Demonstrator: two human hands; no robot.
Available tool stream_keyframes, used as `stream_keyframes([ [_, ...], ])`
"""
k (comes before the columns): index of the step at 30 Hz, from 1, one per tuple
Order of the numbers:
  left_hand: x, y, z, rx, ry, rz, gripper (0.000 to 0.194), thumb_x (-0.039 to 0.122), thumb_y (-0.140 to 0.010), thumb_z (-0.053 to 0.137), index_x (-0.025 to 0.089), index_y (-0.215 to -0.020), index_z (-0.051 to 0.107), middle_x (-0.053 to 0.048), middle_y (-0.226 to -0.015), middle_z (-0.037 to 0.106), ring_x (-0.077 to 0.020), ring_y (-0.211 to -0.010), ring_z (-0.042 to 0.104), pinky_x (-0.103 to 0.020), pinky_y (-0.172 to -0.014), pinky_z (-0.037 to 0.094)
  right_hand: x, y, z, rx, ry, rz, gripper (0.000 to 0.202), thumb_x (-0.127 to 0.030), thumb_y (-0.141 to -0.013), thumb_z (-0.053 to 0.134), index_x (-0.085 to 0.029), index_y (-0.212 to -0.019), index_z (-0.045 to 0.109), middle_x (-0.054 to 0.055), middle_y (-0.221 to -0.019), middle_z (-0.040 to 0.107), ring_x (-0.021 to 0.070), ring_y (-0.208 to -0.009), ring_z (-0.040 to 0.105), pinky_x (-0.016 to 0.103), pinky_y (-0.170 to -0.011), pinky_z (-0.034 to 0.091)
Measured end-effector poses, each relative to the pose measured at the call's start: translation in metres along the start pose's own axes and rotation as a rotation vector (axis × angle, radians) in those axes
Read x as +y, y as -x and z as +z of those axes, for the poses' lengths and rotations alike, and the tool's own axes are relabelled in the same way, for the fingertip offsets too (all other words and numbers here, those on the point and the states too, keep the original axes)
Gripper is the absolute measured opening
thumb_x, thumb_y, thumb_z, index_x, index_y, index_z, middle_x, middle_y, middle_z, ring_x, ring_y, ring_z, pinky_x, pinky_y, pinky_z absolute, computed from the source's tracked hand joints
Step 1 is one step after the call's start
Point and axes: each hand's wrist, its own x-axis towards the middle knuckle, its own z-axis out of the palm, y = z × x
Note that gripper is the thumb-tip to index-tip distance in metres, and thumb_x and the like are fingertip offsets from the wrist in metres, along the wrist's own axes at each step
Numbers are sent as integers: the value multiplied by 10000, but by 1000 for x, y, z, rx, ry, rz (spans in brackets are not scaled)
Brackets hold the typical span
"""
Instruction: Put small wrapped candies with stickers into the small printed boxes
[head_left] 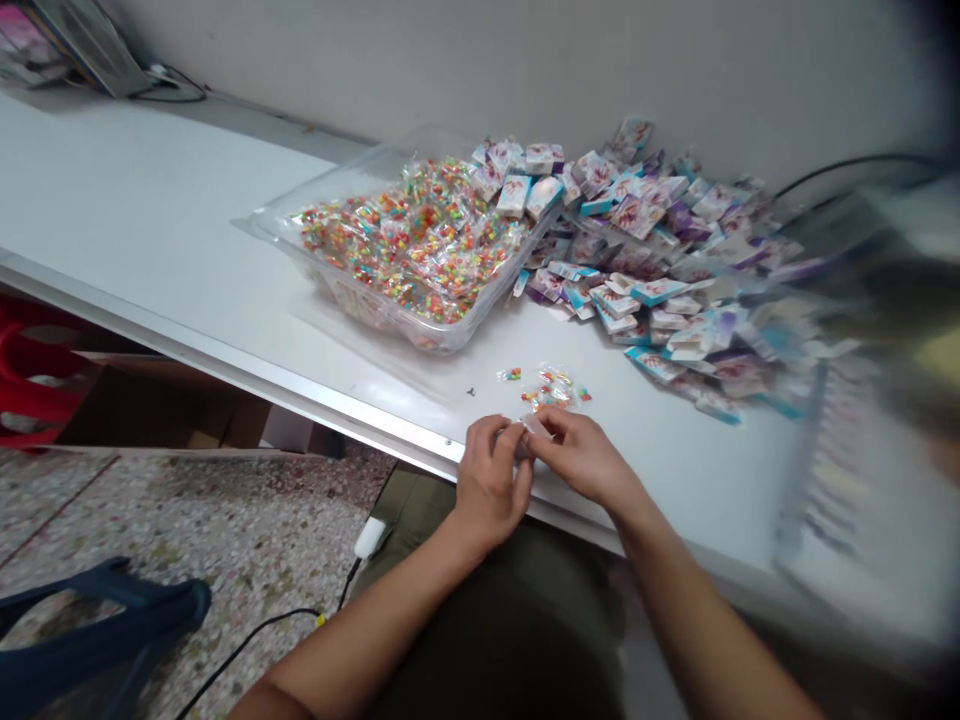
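At the table's front edge, my left hand (491,475) and my right hand (581,450) meet with fingers closed around a small box (535,428). Only a pale flap of it shows; the fingers hide the rest. Just beyond my fingertips lie several small clear packets of colourful candy (555,385), with one packet (510,375) a little to the left. A clear plastic tub (442,335), heaped with more such candy packets (420,240), stands farther back. To its right spreads a pile of small printed boxes (652,215) in white, blue and purple, some with open flaps.
The white table (150,210) runs along a wall. Blurred at the right is a clear container (840,480) with rows of boxes. An open cardboard box (172,400), a red plastic item (37,370) and a dark blue stool (97,620) are below left. A cable (255,640) crosses the floor.
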Motion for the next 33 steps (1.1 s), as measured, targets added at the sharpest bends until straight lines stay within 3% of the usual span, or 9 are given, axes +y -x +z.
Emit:
stream_keyframes([
  [3,-1,-7,-19,-86,168,-111,270,166,-842,554,172,-1110,586,-121,-1122,591,-230,-1043,558,-403,-892,492,-2,1,3,-103,-142,35,179,-326,-810,564,-189,-827,677,-4,-716,676,121,-560,595,244,-543,442],
  [6,-10,-23,-33,-197,484,-421,105,248,-851,588,165,-901,628,-58,-899,634,-153,-798,606,-275,-682,501,-5,2,5,-135,-163,47,176,-322,-807,585,-188,-824,698,-7,-662,672,120,-537,596,230,-499,433],
  [8,-18,-36,-38,-302,684,-647,174,290,-767,692,159,-843,606,3,-739,601,-103,-610,563,-225,-560,459,-6,3,5,-132,-171,28,167,-314,-806,599,-192,-810,713,-4,-657,677,121,-549,600,232,-504,453],
  [11,-28,-51,-39,-427,895,-836,236,238,-658,752,144,-821,608,42,-666,589,-66,-501,531,-204,-514,442,-2,6,5,-163,-327,8,180,-340,-794,650,-197,-867,732,14,-766,711,121,-610,626,258,-573,515],
  [15,-29,-56,-38,-448,956,-916,143,183,-659,715,132,-755,623,37,-600,608,-69,-471,551,-213,-527,466,15,10,11,-133,-742,126,316,-395,-733,732,-203,-984,728,32,-832,726,143,-699,675,326,-691,574],
  [19,-25,-55,-35,-447,975,-944,101,148,-674,691,135,-763,644,38,-586,621,-66,-473,564,-210,-536,490,27,12,24,-16,-844,172,299,-366,-679,778,-219,-935,731,20,-844,721,115,-609,640,290,-591,565],
  [22,-23,-58,-34,-436,990,-980,106,125,-677,684,130,-783,674,26,-610,652,-68,-489,593,-212,-558,517,25,14,30,115,-697,63,272,-358,-743,732,-247,-991,733,26,-916,725,116,-608,638,309,-603,575],
  [26,-22,-61,-33,-400,974,-1044,110,89,-678,669,122,-782,688,3,-604,682,-84,-500,628,-228,-592,549,17,19,32,294,-364,-198,176,-323,-852,627,-271,-968,748,50,-1060,704,173,-834,674,362,-722,592],
  [33,-26,-62,-33,-409,987,-1041,161,147,-684,709,123,-843,717,-7,-597,695,-104,-533,657,-248,-630,572,9,18,31,376,-160,-266,192,-303,-899,571,-270,-997,733,41,-1024,723,200,-893,698,377,-739,607],
])
